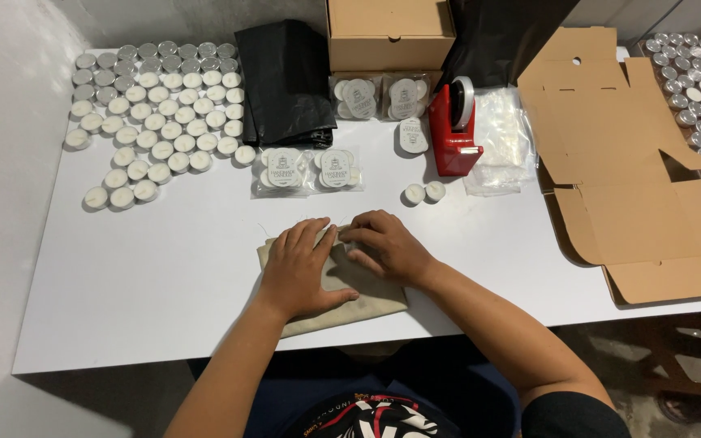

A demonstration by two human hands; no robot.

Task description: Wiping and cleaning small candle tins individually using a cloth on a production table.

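Centrally, near the front edge of the white surface [164,276], lies one beige cloth pouch [359,296], its long axis running left to right, slightly tilted. The left hand [300,272] presses flat on it, fingers spread; the right hand [387,247] curls its fingers, pinching the pouch's upper edge. Just beyond stand two loose tealights [423,193] and two clear packets with round white labels [308,170]. Farther back are a red tape dispenser [453,134], a closed brown box [389,36] and a flattened cardboard box [626,154].
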